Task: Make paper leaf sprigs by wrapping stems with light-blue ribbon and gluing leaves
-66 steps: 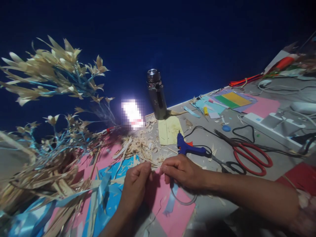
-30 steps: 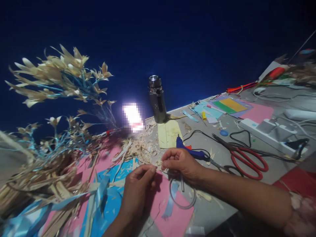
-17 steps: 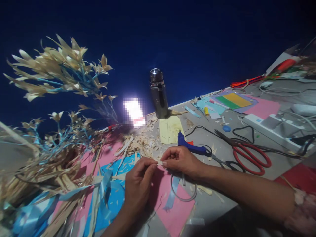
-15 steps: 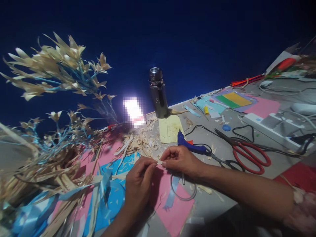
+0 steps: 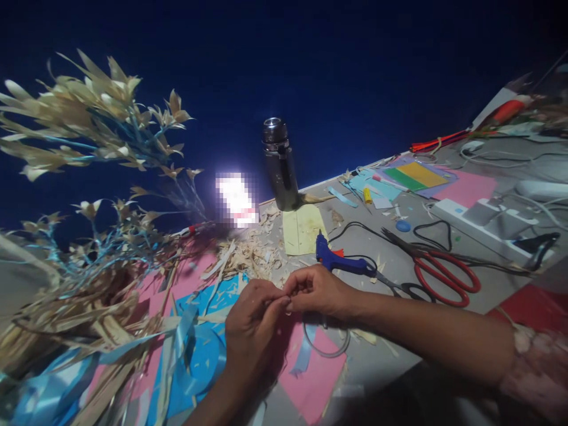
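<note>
My left hand (image 5: 252,328) and my right hand (image 5: 317,290) meet fingertip to fingertip over a pink paper sheet (image 5: 313,381). Both are pinched shut on something small and pale that I cannot make out. A thin loop of tubing (image 5: 326,349) hangs below my right hand, beside a pale blue ribbon strip (image 5: 304,358). A blue glue gun (image 5: 339,263) lies just beyond my right hand.
Red-handled scissors (image 5: 444,275) lie to the right, near a white power strip (image 5: 488,228) with cables. A steel bottle (image 5: 279,165) stands at the table's far edge. Straw leaf stems with blue wrapping (image 5: 93,177) and straw scraps (image 5: 248,257) crowd the left. Coloured paper sheets (image 5: 412,177) lie far right.
My two hands have drawn closer until the fingertips overlap. The small pale piece seen between them earlier is now hidden by the fingers.
</note>
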